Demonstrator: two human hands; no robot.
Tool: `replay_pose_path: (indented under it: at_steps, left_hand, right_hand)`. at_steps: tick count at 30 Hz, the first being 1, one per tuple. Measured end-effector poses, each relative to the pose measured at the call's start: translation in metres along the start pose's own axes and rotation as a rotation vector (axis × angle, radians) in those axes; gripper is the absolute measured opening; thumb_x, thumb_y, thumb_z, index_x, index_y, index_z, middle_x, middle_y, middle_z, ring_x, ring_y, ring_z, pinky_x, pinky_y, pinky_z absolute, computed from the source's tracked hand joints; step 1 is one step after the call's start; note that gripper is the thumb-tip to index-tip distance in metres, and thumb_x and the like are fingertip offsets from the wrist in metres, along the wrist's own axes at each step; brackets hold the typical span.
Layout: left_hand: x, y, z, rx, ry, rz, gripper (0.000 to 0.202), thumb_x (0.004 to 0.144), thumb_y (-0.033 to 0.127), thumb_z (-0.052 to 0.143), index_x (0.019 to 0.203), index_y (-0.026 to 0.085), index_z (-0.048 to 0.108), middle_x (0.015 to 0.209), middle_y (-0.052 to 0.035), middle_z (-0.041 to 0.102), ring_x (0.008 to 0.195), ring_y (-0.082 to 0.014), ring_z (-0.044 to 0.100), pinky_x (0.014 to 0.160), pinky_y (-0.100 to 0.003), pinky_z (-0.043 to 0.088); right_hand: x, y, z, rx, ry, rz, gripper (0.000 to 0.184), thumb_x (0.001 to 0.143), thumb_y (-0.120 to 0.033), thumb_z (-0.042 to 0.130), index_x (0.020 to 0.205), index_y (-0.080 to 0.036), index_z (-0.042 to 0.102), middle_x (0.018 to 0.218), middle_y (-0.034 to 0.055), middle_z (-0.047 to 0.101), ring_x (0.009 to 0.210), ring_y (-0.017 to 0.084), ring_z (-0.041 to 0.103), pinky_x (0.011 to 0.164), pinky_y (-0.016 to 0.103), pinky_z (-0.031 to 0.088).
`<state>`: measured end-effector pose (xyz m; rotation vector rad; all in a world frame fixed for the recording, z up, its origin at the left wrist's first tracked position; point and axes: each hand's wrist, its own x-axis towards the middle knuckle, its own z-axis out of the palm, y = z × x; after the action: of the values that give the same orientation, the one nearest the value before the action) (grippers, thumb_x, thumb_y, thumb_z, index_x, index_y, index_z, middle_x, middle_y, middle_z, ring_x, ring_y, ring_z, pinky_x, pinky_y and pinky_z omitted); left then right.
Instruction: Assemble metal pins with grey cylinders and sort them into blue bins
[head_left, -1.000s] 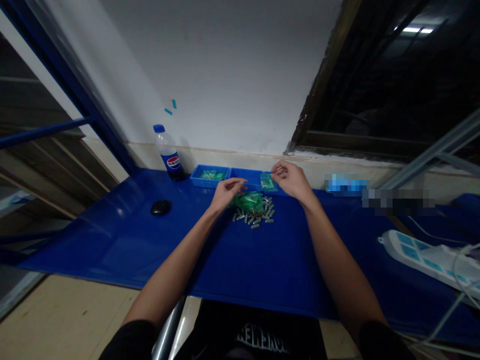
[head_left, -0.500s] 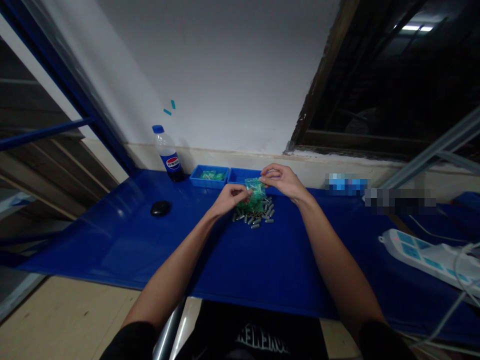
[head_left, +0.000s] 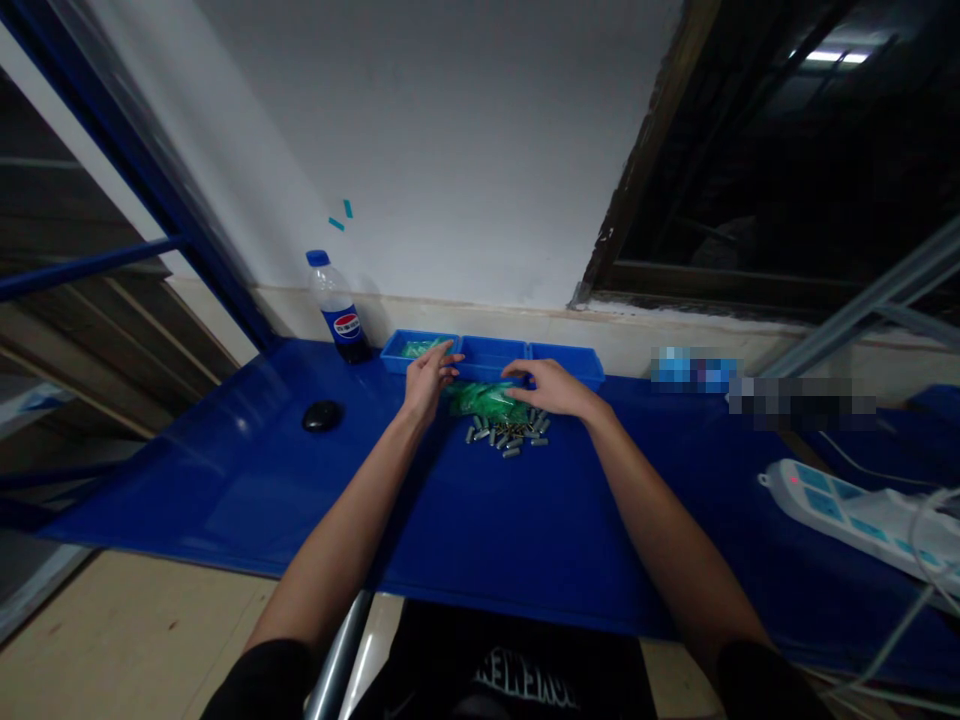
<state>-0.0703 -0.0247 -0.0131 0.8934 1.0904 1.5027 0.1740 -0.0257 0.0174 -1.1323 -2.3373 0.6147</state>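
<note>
My left hand (head_left: 427, 375) reaches toward the left blue tray (head_left: 397, 352), which holds green bags; its fingers are stretched out and hold nothing I can see. My right hand (head_left: 546, 387) rests palm down at the right end of a pile of small green plastic bags (head_left: 480, 401) on the blue table, fingers extended over it. Just in front of the bags lies a heap of several small grey metal cylinders (head_left: 510, 435). Beyond the hands stand the middle blue tray (head_left: 491, 352) and the right blue tray (head_left: 574, 358).
A cola bottle (head_left: 337, 310) stands at the back left by the wall. A black mouse (head_left: 322, 415) lies on the blue table (head_left: 525, 530) to the left. A white power strip (head_left: 855, 510) with cables lies at the right. A window frame rises behind.
My right hand came down from the right tray with a green bag and now lies on the bag pile. My left hand left the pile and moved up toward the left tray.
</note>
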Motion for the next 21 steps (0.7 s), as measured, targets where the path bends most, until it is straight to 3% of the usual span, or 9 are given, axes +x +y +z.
replay_pose_path:
  at_steps: [4, 9, 16, 21]
  left_hand:
    - [0.001, -0.002, -0.001, 0.039, -0.024, -0.020, 0.040, 0.076, 0.040, 0.077, 0.108, 0.016, 0.077, 0.094, -0.0094, 0.079, 0.063, -0.0100, 0.063, 0.059, -0.021, 0.045]
    - [-0.001, -0.005, 0.003, 0.108, -0.109, 0.044, 0.030, 0.075, 0.038, 0.075, 0.093, 0.015, 0.081, 0.084, -0.0076, 0.077, 0.064, -0.0106, 0.062, 0.060, -0.021, 0.044]
    - [-0.001, -0.009, 0.003, 0.161, -0.155, 0.080, 0.031, 0.079, 0.042, 0.073, 0.094, 0.016, 0.082, 0.083, -0.0074, 0.076, 0.065, -0.0123, 0.062, 0.062, -0.024, 0.045]
    - [0.002, -0.011, 0.002, 0.166, -0.158, 0.085, 0.033, 0.078, 0.043, 0.075, 0.093, 0.015, 0.081, 0.083, -0.0086, 0.076, 0.066, -0.0138, 0.061, 0.062, -0.025, 0.045]
  right_hand:
    - [0.001, -0.001, 0.011, -0.085, -0.044, -0.047, 0.036, 0.089, -0.027, 0.075, 0.124, -0.029, 0.075, 0.129, 0.0077, 0.077, 0.119, 0.032, 0.071, 0.108, 0.048, 0.052]
    - [0.003, 0.000, 0.021, -0.096, -0.043, -0.037, 0.030, 0.092, -0.025, 0.071, 0.121, -0.030, 0.078, 0.126, 0.0067, 0.078, 0.121, 0.032, 0.072, 0.107, 0.047, 0.053]
    - [0.005, 0.002, 0.020, -0.128, 0.005, -0.002, 0.017, 0.092, -0.022, 0.070, 0.105, -0.025, 0.081, 0.111, 0.0082, 0.082, 0.110, 0.031, 0.075, 0.100, 0.044, 0.054]
    - [0.008, 0.012, 0.020, -0.074, 0.084, 0.016, 0.022, 0.086, -0.012, 0.070, 0.104, -0.020, 0.081, 0.104, 0.0091, 0.082, 0.093, 0.026, 0.076, 0.087, 0.038, 0.056]
